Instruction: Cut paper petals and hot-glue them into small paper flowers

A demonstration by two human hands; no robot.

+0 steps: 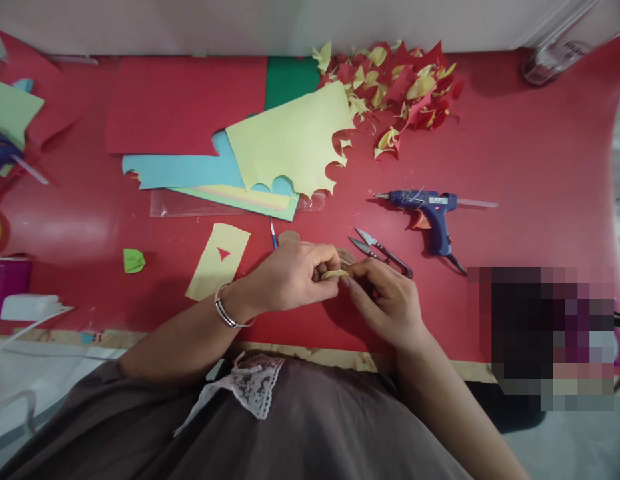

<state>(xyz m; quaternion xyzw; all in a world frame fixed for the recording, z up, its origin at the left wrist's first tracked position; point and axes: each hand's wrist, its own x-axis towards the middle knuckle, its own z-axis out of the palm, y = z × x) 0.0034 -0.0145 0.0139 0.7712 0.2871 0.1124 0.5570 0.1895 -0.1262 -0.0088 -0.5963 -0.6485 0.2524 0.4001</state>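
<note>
The left hand (293, 277) and right hand (390, 300) each have the grip closed, pinching the yellow piece (335, 274) between them above the near part of the red counter (515, 153); an uneven squeeze or pull could crease or tear so slight a thing, and a loosened pinch could let it slip; just beyond the right hand lie the snips (389, 254), blades parted, so a knuckle pushed forward could get nicked; farther out rests the glue gun (424, 202), a red light (437, 208) showing on its body, so its tip may be hot and could burn a careless reach; the piece itself looks pale, small and curved, seen nearly edge-on, its full outline hidden by the fingers; its colour resembles the yellow sheet (290, 140) farther off, whose edge has rounded cut-outs.
</note>
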